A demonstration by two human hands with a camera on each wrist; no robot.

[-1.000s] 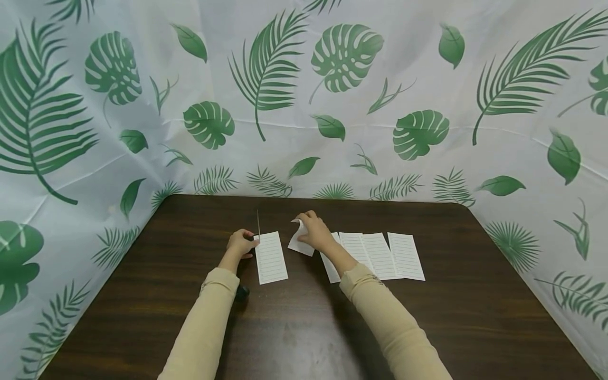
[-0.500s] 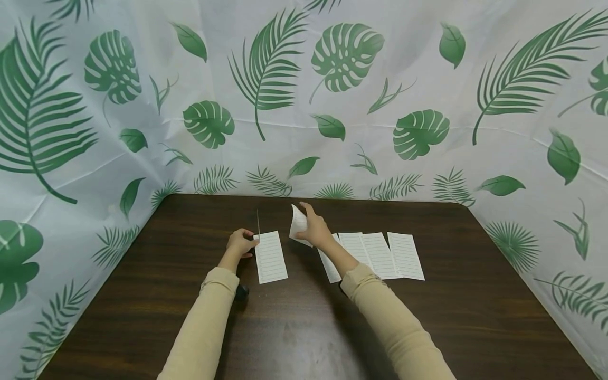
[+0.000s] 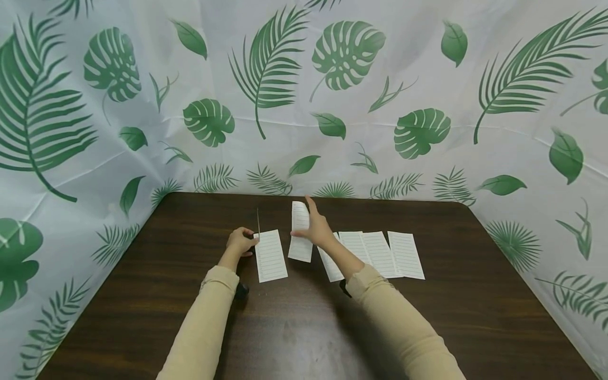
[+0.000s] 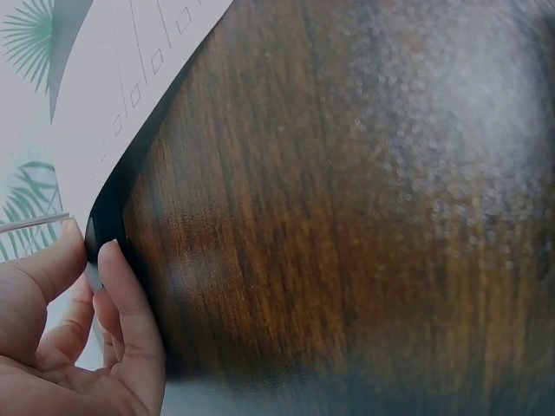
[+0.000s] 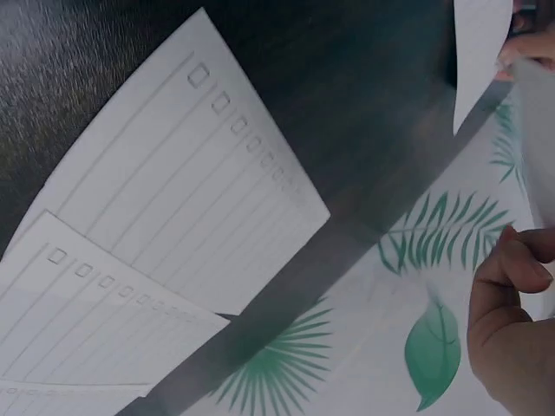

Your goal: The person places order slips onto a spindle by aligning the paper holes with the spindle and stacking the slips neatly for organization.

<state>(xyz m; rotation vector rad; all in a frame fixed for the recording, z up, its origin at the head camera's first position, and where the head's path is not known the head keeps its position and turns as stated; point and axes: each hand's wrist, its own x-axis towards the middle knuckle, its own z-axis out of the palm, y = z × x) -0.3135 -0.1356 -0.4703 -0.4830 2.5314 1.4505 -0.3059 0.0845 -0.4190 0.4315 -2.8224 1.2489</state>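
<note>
My left hand [image 3: 241, 243] pinches a black-handled tool with a thin metal shaft [image 3: 258, 221], seen edge-on and pointing away; its kind is unclear. Its thumb lies at the top left corner of a lined paper sheet [image 3: 272, 258]. In the left wrist view that sheet [image 4: 139, 78] shows small checkboxes along its edge. With thumb and fingers, my right hand [image 3: 317, 228] holds another lined sheet [image 3: 300, 249], bent near the thumb and raised at its far end. In the right wrist view the fingers [image 5: 512, 269] are partly cut off by the frame edge.
Several lined sheets [image 3: 406, 256] lie in a row to the right on the dark wooden table [image 3: 294, 327], some overlapping; the right forearm covers part of the nearest one. A white cloth with green leaves [image 3: 332, 158] hangs behind the table.
The sheet in my right hand has gone from crumpled and turned aside to nearly straight, its far end raised. The right hand has shifted slightly away from me. My left hand stays put.
</note>
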